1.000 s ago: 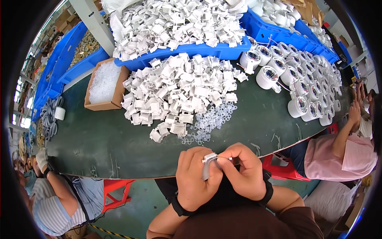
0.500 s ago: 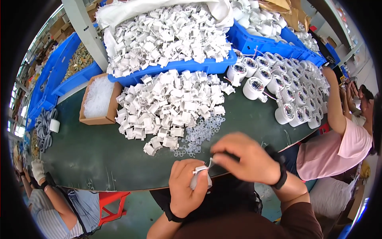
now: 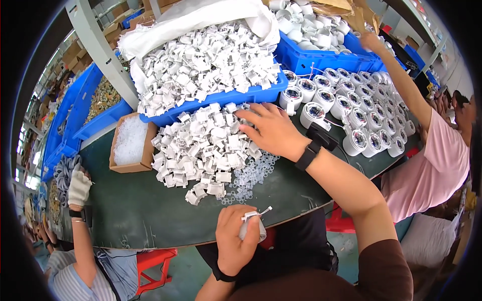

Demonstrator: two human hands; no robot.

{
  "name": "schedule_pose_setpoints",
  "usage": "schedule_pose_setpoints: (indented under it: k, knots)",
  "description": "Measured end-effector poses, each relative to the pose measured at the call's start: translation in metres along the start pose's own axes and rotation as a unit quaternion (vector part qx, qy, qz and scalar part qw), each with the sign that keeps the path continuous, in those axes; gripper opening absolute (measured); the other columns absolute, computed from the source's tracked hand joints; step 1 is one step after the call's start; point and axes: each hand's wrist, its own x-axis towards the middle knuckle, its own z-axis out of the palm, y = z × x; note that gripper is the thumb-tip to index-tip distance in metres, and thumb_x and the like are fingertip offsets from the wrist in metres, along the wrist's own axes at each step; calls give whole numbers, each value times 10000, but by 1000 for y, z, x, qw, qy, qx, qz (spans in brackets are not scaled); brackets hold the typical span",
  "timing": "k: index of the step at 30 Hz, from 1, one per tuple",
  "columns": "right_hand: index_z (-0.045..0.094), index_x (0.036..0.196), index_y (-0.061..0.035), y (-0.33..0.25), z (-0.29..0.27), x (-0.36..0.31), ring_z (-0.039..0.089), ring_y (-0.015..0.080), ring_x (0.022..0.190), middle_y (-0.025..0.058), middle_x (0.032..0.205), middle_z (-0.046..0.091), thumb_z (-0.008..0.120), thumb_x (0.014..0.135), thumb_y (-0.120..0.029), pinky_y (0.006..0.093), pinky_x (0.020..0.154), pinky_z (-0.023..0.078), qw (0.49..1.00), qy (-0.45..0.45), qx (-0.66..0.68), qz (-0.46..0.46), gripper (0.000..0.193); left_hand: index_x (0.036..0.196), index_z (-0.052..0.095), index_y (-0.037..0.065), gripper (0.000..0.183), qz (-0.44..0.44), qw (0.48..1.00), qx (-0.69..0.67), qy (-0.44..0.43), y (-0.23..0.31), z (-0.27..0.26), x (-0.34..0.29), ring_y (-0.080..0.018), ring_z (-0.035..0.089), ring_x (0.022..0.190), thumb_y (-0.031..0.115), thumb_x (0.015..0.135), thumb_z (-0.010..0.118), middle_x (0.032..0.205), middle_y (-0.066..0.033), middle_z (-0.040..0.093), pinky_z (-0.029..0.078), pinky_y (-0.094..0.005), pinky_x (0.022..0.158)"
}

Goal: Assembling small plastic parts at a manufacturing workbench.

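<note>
My left hand (image 3: 232,240) is wrapped round a small white round plastic housing (image 3: 255,233) at the front edge of the table. A short white wire with a small connector (image 3: 266,209) sticks out of its top towards the right. My right hand (image 3: 275,131) reaches over the right side of a heap of white plastic clip-like pieces (image 3: 193,150), fingers stretched out and apart. Some of its fingertips touch the pieces or lie just over them. Small clear plastic rings (image 3: 251,175) lie loose below the heap's right side.
Behind the heap, a blue bin (image 3: 271,89) overflows with similar white pieces. Rows of white round housings (image 3: 359,118) stand at the right. A cardboard box (image 3: 149,150) of clear bits sits left. A co-worker's gloved hand (image 3: 79,188) touches grey rings; another person's arm (image 3: 401,80) reaches across at right.
My right hand has left the wire at the housing and moved up and away to the heap. My left hand keeps its hold. The co-workers' arms have reached forward.
</note>
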Motion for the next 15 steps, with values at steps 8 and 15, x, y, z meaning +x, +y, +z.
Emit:
schedule_pose_setpoints:
  k: [8,15]
  knots:
    - [563,1406,-177,-3,-3,-45,492,399,1218,162,1323,556,583,1032,-300,516,1045,413,995,63,8,72,394,1049,712,-33,201,-86,982,-150,-80,-2,2,12,-148,654,866,129,1010,601,995,-100,710,508,-287,796]
    - [459,1510,-58,-15,-38,-83,470,414,1322,244,1433,513,519,1074,-239,449,1143,362,983,14,152,99,476,1191,703,-15,264,-203,947,-235,-86,-8,-4,19,-66,606,848,169,1045,582,991,-22,699,478,-221,769]
